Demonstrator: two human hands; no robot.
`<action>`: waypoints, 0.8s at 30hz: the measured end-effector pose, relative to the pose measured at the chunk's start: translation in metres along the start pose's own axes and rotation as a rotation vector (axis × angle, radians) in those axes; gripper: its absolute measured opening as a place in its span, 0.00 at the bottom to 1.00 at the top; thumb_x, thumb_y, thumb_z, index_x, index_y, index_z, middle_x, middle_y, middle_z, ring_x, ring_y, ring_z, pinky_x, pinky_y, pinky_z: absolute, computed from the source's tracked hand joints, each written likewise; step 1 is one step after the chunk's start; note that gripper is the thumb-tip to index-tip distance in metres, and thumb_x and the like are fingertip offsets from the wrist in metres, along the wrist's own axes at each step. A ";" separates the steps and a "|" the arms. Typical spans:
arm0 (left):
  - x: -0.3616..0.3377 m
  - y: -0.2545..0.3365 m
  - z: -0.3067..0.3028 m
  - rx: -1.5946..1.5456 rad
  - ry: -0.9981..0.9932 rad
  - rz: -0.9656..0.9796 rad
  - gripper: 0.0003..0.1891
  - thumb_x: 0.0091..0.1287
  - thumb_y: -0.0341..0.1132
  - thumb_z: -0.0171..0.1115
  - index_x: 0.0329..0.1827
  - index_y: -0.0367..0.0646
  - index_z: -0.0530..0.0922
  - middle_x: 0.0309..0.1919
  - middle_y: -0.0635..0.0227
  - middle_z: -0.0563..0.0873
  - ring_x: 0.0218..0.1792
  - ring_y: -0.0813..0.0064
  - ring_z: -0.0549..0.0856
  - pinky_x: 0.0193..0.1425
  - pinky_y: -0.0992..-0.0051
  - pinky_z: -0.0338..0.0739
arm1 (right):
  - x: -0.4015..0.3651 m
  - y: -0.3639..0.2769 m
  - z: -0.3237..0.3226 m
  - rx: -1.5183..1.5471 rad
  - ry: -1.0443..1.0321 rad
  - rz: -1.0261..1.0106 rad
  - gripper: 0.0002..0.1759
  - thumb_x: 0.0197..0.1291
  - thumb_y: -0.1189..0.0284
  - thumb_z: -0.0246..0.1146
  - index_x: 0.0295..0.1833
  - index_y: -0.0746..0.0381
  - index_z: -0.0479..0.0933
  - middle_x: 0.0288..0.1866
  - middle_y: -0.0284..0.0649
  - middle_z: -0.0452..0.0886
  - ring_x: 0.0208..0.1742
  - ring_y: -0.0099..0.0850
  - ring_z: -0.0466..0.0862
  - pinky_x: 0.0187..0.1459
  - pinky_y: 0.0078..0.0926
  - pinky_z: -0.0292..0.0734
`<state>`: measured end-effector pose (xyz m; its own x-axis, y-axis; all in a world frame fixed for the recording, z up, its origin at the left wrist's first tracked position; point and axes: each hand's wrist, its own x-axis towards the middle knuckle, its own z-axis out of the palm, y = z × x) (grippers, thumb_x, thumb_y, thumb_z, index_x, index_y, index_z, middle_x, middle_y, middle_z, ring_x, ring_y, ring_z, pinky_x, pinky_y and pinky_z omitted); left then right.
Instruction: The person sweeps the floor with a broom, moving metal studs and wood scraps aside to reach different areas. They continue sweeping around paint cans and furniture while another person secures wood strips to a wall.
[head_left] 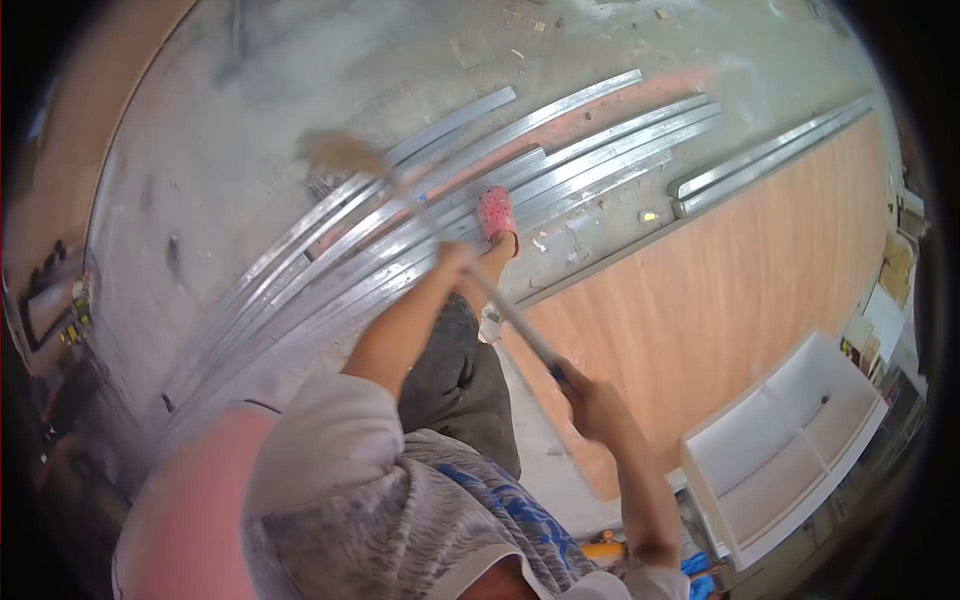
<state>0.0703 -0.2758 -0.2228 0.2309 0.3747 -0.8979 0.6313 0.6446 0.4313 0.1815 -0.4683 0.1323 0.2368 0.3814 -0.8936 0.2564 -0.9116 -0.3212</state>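
Note:
A broom runs diagonally across the head view, its brown head [345,153] smeared by motion near the metal bars at the upper left. My left hand [456,260] is wrapped around the middle of the broom handle [528,335]. Lower down, my right hand [592,402] grips the dark end of the same handle. Several long silvery metal profiles [590,160] lie side by side on the dusty floor beneath the broom. My foot in a pink clog [496,212] is on or beside these profiles; contact cannot be made out.
To the right lies a large wood-grained board [720,270], with more metal profiles [770,150] along its far edge. A white box-like panel [785,440] stands at the lower right. Something pink and rounded [205,500] is close by at the lower left. Debris dots the grey floor [230,150].

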 end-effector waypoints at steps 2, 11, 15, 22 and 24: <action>-0.005 0.030 0.115 0.164 0.097 -0.048 0.23 0.50 0.35 0.58 0.45 0.27 0.68 0.34 0.49 0.78 0.23 0.62 0.82 0.23 0.64 0.76 | -0.029 0.062 0.001 0.048 0.345 -0.119 0.21 0.62 0.70 0.52 0.62 0.55 0.67 0.26 0.51 0.77 0.26 0.45 0.79 0.29 0.37 0.72; -0.099 0.236 0.268 0.094 -0.131 0.345 0.29 0.49 0.32 0.56 0.52 0.24 0.57 0.39 0.40 0.77 0.39 0.49 0.81 0.39 0.62 0.77 | -0.076 0.146 -0.146 0.043 0.489 -0.066 0.22 0.59 0.78 0.52 0.60 0.66 0.67 0.26 0.45 0.75 0.26 0.30 0.76 0.29 0.27 0.71; -0.130 0.206 0.211 -0.163 -0.060 0.266 0.31 0.51 0.36 0.60 0.54 0.29 0.59 0.40 0.47 0.74 0.39 0.60 0.78 0.40 0.66 0.75 | -0.076 0.145 -0.175 0.324 0.328 -0.149 0.23 0.57 0.81 0.55 0.60 0.66 0.68 0.35 0.50 0.79 0.34 0.35 0.81 0.37 0.25 0.73; 0.012 0.095 0.101 -0.104 0.500 -0.112 0.28 0.52 0.35 0.63 0.51 0.26 0.64 0.32 0.53 0.78 0.28 0.66 0.81 0.25 0.70 0.77 | 0.123 0.097 -0.153 -0.187 0.084 -0.361 0.24 0.61 0.63 0.52 0.64 0.47 0.64 0.24 0.54 0.76 0.27 0.51 0.78 0.30 0.45 0.72; 0.106 0.083 0.112 0.112 0.264 -0.176 0.34 0.50 0.32 0.59 0.59 0.27 0.57 0.48 0.41 0.74 0.38 0.55 0.82 0.32 0.65 0.80 | 0.145 0.112 -0.174 -0.169 0.047 -0.284 0.24 0.61 0.63 0.52 0.64 0.47 0.64 0.25 0.55 0.77 0.28 0.52 0.78 0.30 0.46 0.72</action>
<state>0.2300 -0.2577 -0.2918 -0.0792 0.4337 -0.8975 0.7255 0.6426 0.2465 0.4079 -0.4882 0.0217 0.1755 0.6266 -0.7593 0.4687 -0.7314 -0.4953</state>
